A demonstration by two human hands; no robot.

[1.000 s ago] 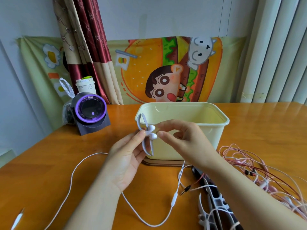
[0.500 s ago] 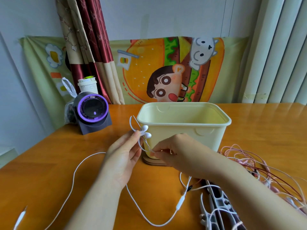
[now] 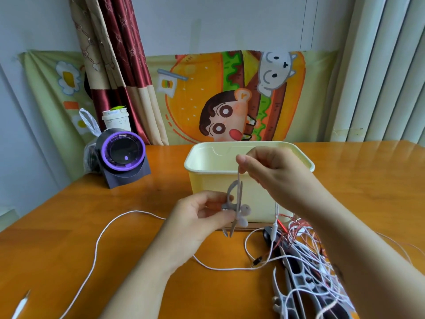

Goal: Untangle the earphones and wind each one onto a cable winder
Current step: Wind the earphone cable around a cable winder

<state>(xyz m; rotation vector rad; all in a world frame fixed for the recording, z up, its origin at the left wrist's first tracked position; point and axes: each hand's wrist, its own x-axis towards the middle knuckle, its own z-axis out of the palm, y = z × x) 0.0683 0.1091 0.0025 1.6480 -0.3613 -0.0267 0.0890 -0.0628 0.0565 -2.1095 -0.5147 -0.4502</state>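
The left hand (image 3: 195,217) pinches the white earphones (image 3: 245,210) at their two blurred buds, just before the cream bin's (image 3: 207,180) near wall. The right hand (image 3: 271,166) pinches their thin cable (image 3: 239,178) higher up.

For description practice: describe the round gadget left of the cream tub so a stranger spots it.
On the wooden table, look left of the cream tub. There stands a dark grey gadget; unlike the white cup behind it, its round face wears a purple ring.

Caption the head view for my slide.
Left hand pinches white earbuds; right hand holds their cable up.
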